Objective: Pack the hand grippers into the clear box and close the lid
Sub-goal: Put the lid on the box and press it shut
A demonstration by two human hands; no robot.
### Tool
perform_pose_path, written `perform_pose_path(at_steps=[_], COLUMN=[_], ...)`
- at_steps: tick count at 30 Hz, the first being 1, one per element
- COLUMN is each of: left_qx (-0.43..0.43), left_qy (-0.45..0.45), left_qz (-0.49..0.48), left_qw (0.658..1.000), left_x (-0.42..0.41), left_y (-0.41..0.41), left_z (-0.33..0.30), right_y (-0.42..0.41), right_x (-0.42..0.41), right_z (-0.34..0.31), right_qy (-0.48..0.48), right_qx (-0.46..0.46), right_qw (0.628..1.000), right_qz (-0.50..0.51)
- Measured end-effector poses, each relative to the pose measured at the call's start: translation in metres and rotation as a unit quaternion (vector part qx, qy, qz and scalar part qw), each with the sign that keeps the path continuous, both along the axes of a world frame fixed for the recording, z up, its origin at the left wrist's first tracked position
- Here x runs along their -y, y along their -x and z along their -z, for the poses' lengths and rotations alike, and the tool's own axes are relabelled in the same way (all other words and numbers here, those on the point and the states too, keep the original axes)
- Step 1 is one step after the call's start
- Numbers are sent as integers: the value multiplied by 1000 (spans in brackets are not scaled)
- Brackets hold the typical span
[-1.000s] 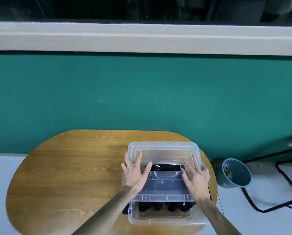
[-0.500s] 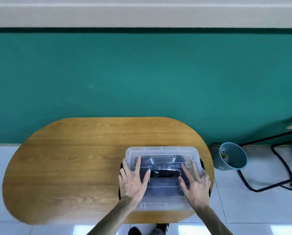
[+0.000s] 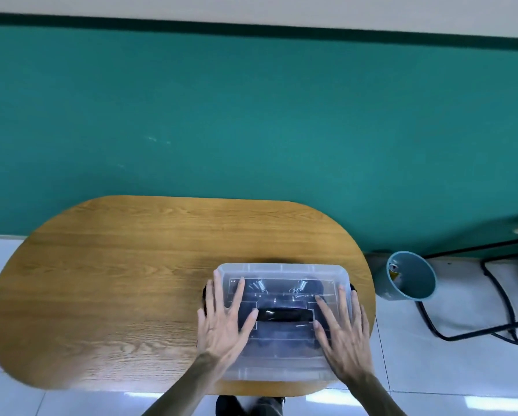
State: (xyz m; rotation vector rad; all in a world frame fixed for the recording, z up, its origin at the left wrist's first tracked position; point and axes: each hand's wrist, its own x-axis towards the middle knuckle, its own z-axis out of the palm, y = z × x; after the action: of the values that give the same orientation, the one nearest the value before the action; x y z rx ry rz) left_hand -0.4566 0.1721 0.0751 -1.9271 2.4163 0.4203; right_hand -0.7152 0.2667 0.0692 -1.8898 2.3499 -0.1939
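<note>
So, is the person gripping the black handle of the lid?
No, both hands lie flat on the lid, beside the black handle.

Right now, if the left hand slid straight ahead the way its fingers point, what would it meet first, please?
The left hand lies flat on the lid; sliding ahead, it would probably cross the lid's far rim, then bare table, then the green wall.

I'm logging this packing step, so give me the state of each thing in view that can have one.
Clear box: on the table, lid on.
Lid: laid flat over the box; whether latched cannot be told.
Hand grippers: inside, under the lid.
Left hand: open, palm flat on the lid.
Right hand: open, palm flat on the lid.
Teal bin: on the floor, open-topped, something inside.
</note>
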Motion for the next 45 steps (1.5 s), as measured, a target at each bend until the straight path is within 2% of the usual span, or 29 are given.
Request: perform_pose_path(at_steps=[3, 6, 20, 33, 39, 42, 45], left_qx=[9, 2, 38, 34, -9, -39, -119], left_qy=[31, 23, -6, -8, -30, -57, -88], left_qz=[48, 66, 71, 68, 55, -16, -74], left_qw=[998, 998, 997, 997, 998, 997, 986], left_x=[11, 13, 16, 15, 14, 5, -2], left_y=[2, 2, 8, 8, 0, -12, -16], left_z=[2, 3, -6, -6, -8, -12, -17], right_y=[7, 14, 21, 20, 24, 26, 27], right_x=[16, 31, 35, 36, 32, 22, 17], right_z=[-1, 0, 4, 0, -5, -8, -8], right_qy=[20, 1, -20, -37, -40, -69, -74], right_qx=[13, 18, 25, 29, 42, 63, 110], right_qw=[1000, 1000, 998, 998, 997, 996, 991], right_qz=[-19, -25, -49, -52, -56, -11, 24])
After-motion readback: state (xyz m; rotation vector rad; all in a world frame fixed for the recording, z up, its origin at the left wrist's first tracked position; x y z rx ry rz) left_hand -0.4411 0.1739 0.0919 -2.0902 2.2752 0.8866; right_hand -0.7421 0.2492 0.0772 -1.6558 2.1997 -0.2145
